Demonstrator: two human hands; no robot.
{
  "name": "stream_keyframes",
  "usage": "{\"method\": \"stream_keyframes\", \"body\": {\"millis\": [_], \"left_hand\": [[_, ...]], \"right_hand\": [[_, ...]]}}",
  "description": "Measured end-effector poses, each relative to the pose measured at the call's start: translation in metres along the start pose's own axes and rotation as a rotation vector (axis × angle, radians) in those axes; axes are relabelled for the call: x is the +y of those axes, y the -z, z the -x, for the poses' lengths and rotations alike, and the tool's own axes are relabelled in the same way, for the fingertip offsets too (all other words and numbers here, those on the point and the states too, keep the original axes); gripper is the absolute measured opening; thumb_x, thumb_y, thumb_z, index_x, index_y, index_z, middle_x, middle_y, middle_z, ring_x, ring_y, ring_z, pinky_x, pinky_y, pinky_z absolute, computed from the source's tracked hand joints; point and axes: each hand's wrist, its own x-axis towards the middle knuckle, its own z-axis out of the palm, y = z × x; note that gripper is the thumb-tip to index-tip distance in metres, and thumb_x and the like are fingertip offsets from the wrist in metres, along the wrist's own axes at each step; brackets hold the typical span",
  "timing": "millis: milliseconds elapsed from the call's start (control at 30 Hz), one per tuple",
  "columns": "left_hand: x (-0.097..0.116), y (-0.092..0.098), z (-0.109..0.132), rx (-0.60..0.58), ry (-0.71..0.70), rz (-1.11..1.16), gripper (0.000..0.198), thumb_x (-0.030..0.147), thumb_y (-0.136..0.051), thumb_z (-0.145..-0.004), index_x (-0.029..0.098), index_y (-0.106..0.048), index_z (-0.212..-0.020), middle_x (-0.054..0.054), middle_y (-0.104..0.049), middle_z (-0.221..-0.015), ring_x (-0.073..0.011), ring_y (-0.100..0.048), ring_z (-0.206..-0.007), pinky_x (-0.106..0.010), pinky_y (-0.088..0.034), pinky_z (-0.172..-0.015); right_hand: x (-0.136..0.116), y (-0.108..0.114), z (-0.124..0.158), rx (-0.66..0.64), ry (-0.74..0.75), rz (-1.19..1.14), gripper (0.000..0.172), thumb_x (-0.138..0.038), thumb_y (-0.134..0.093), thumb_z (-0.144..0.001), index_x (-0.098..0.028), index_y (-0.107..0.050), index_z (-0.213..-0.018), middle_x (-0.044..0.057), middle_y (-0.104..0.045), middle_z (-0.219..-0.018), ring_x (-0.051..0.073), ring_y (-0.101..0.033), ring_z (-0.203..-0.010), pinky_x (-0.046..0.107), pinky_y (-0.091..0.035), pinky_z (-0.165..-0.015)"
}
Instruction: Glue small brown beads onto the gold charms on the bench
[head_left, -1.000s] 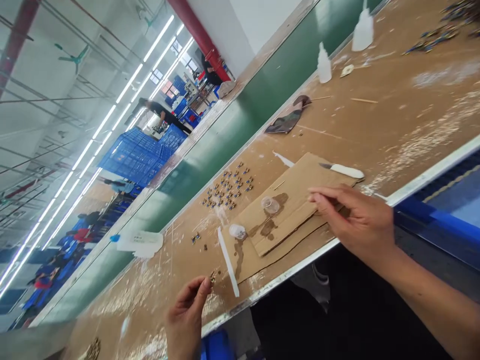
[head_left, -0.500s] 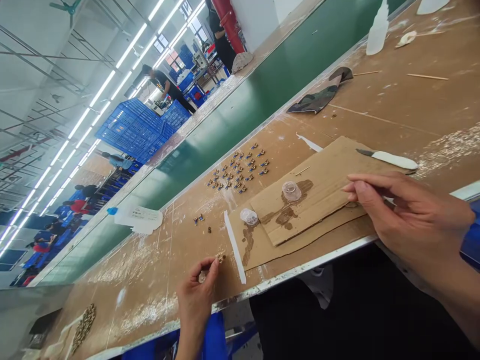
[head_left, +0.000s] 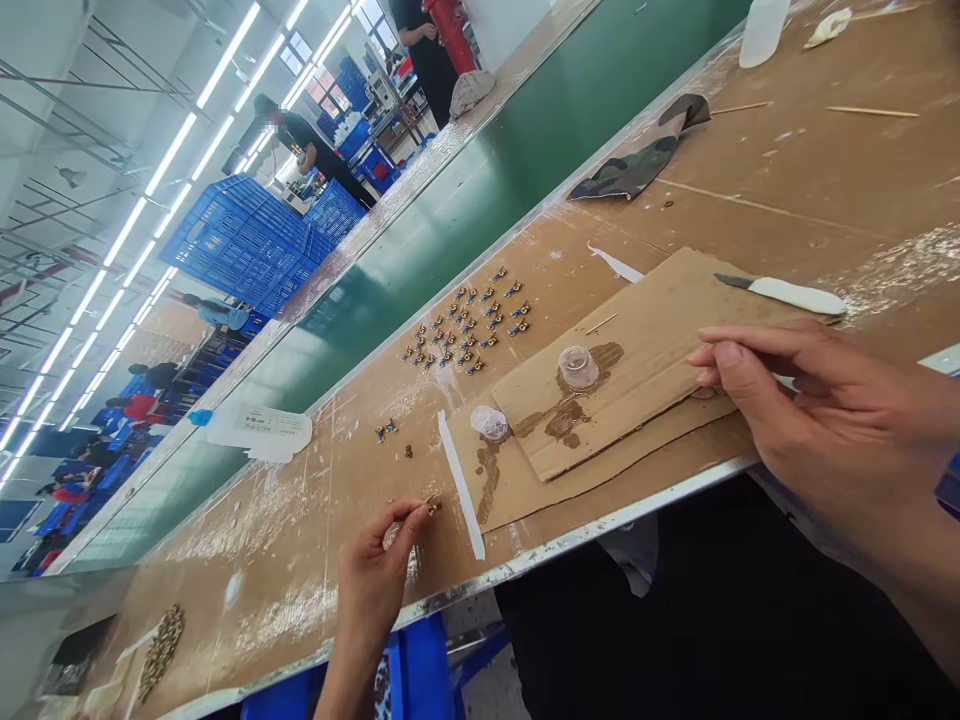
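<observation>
My left hand (head_left: pixel 373 570) is closed in a pinch low over the table, with a small gold-coloured metal piece (head_left: pixel 433 506) at its fingertips. To the right, my right hand (head_left: pixel 825 415) is held above the cardboard's edge, thumb and fingers pressed together; what they hold, if anything, I cannot make out. Stained cardboard sheets (head_left: pixel 652 310) lie between the hands, bearing two small clear plastic cups (head_left: pixel 579 369) and a thin wooden stick (head_left: pixel 601 324). Several small blue-and-gold pieces (head_left: pixel 466 327) are spread behind the cardboard. Two more blue-and-gold pieces (head_left: pixel 386 430) and a little brown part (head_left: pixel 409 452) lie closer to my left hand.
A white-handled knife (head_left: pixel 795 295) rests by the cardboard's right corner. A camouflage cloth (head_left: pixel 637 165) lies farther back, a white bottle (head_left: pixel 259 432) on its side at left. A pile of small parts (head_left: pixel 161 652) sits far left. Blue crates (head_left: pixel 232 240) and co-workers are beyond the green strip.
My left hand has lifted the small gold-coloured piece slightly in its fingertips. My right hand stays in nearly the same pose. The view has shifted a little.
</observation>
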Motion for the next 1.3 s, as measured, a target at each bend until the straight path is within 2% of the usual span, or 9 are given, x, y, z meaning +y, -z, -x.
{"method": "stream_keyframes", "body": {"millis": [333, 833, 1300], "left_hand": [[-0.0043, 0.0023, -0.002, -0.002, -0.085, -0.053, 0.028, 0.049, -0.062, -0.072, 0.023, -0.071, -0.073, -0.001, -0.072, -0.077, -0.0192, -0.066, -0.075, -0.027, -0.049, -0.072], [0.0014, 0.0025, -0.0035, -0.006, -0.109, -0.091, 0.026, 0.048, -0.062, -0.071, 0.024, -0.071, -0.072, -0.001, -0.071, -0.075, -0.0178, -0.065, -0.073, -0.025, -0.049, -0.071], [0.0035, 0.0013, -0.0049, -0.01, -0.121, -0.102, 0.026, 0.048, -0.061, -0.071, 0.024, -0.071, -0.07, -0.001, -0.072, -0.075, -0.019, -0.066, -0.073, -0.026, -0.05, -0.07]], "right_hand": [[-0.0005, -0.0013, 0.0016, -0.004, -0.061, -0.029, 0.02, -0.017, -0.063, -0.077, -0.021, -0.069, -0.095, 0.001, -0.069, -0.082, 0.013, -0.065, -0.069, 0.027, -0.054, -0.063], [0.0016, -0.0018, 0.0027, -0.022, -0.06, -0.062, 0.024, -0.013, -0.062, -0.076, -0.02, -0.069, -0.098, 0.001, -0.068, -0.082, 0.013, -0.066, -0.072, 0.027, -0.055, -0.064], [0.0002, -0.0008, 0.0019, -0.018, -0.07, -0.068, 0.022, -0.013, -0.061, -0.076, -0.019, -0.069, -0.096, 0.001, -0.068, -0.079, 0.012, -0.065, -0.07, 0.026, -0.055, -0.064]]}}
